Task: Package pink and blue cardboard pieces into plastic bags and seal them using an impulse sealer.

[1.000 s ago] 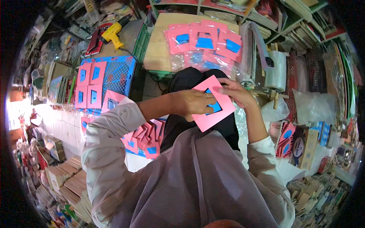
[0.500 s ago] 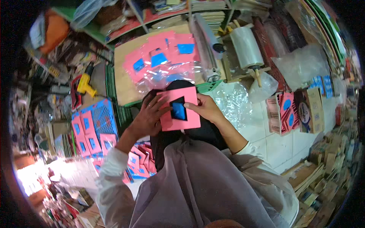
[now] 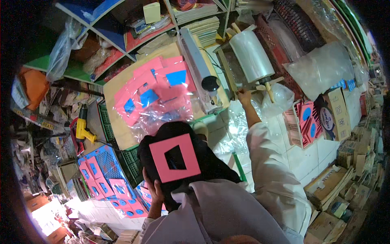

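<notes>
the pink square card frame with a dark square window [image 3: 175, 157] lies flat on black cloth in the lap, at the near middle of the view. the left hand [image 3: 153, 191] sits just below and to the left of it, fingers [image 3: 148, 185] curled against the black cloth at the frame's lower left corner; whether they pinch the frame itself cannot be told. the frame is roughly square, tilted a little, so it has no clear long axis. the left hand is the nearer one to it.

the right hand [image 3: 244, 97] is well apart, stretched up and to the right, fingers closed about the wooden holder [image 3: 260, 84] under the roll of clear plastic film [image 3: 252, 56]. beyond lies the brown cardboard counter [image 3: 111, 87] bearing a heap of pink cards with blue panes [image 3: 156, 91] under clear wrap.

compared with 0.5 s ago, both hands no longer hold the frame up: the right has left it and reached to the film roll, the left has dropped below it.
</notes>
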The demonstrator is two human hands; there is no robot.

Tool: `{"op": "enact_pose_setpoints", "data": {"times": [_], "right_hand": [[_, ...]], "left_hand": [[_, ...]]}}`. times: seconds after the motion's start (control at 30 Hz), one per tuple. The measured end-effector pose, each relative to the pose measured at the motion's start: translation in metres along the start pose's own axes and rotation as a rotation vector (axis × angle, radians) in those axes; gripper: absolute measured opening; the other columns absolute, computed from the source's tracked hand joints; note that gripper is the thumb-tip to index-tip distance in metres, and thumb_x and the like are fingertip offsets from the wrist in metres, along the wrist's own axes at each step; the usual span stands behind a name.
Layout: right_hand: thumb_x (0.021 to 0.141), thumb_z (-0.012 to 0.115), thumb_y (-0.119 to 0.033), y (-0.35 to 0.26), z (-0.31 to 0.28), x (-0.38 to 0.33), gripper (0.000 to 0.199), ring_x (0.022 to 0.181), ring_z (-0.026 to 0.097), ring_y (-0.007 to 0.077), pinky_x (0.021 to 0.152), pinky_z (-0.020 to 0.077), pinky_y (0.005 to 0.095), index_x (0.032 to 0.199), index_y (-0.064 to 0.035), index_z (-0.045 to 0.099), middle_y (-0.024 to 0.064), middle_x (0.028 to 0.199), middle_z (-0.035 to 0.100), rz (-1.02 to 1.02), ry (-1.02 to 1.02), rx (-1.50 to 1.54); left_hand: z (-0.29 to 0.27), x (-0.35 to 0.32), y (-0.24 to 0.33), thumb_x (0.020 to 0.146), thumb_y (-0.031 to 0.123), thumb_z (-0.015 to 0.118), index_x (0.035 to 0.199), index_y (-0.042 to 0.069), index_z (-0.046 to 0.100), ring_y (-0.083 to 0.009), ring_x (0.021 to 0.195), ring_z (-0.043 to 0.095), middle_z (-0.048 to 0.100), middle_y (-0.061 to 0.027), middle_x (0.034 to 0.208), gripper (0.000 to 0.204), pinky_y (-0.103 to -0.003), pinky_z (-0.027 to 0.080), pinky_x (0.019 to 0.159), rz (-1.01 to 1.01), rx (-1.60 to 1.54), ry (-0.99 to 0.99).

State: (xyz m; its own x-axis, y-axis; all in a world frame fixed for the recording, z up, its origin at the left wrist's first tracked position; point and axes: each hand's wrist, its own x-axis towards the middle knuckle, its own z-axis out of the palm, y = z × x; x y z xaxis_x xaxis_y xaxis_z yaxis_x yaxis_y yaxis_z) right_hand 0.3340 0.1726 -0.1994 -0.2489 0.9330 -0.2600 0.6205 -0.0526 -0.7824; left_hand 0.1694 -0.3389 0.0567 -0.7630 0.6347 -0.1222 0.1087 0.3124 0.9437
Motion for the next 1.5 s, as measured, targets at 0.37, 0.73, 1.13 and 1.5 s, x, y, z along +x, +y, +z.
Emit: {"op": "enact_pose_setpoints", "data": {"times": [0.37, 0.73, 1.13, 1.5], "right_hand": [[0.083, 0.044, -0.03, 0.065, 0.053, 0.109, 0.038, 0.106, 0.05, 0.034, 0.099, 0.02, 0.0578, 0.107, -0.0041, 0.057, 0.0193, 0.109, 0.056, -0.17, -0.566, -1.069], [0.079, 0.041, -0.053, 0.128, 0.09, 0.162, 0.066, 0.104, 0.05, 0.0372, 0.091, 0.0312, 0.0456, 0.108, 0.0038, 0.054, 0.0272, 0.103, 0.056, 0.285, 0.005, -0.16], [0.072, 0.059, 0.005, -0.093, -0.006, -0.014, 0.014, 0.061, 0.055, 0.0191, 0.059, 0.0434, 0.0262, 0.085, -0.0006, 0.057, 0.0108, 0.071, 0.057, -0.292, 0.319, 0.115], [0.072, 0.055, 0.01, -0.197, -0.045, -0.194, 0.019, 0.063, 0.054, 0.0234, 0.056, 0.043, 0.028, 0.085, -0.0021, 0.062, 0.0124, 0.072, 0.056, -0.899, 0.03, 0.062]], "left_hand": [[0.001, 0.02, -0.005, 0.086, 0.049, 0.04, 0.137, 0.003, 0.012, -0.0284, 0.123, 0.029, 0.025, -0.0169, 0.136, 0.074, -0.04, 0.023, 0.101, 0.015, -0.031, 0.033], [0.0, 0.034, -0.005, 0.086, 0.047, 0.04, 0.137, 0.004, 0.013, -0.028, 0.125, 0.026, 0.023, -0.017, 0.137, 0.072, -0.041, 0.022, 0.102, -0.013, -0.046, 0.038], [0.003, 0.026, -0.005, 0.086, 0.046, 0.042, 0.137, 0.004, 0.012, -0.0276, 0.127, 0.023, 0.02, -0.0174, 0.138, 0.073, -0.042, 0.02, 0.102, -0.018, -0.031, -0.034], [-0.008, 0.121, 0.094, 0.082, 0.018, 0.055, 0.122, 0.0, 0.04, -0.0243, 0.112, 0.043, 0.043, -0.0132, 0.125, 0.046, -0.037, 0.034, 0.094, 0.443, 0.069, 0.207]]}}
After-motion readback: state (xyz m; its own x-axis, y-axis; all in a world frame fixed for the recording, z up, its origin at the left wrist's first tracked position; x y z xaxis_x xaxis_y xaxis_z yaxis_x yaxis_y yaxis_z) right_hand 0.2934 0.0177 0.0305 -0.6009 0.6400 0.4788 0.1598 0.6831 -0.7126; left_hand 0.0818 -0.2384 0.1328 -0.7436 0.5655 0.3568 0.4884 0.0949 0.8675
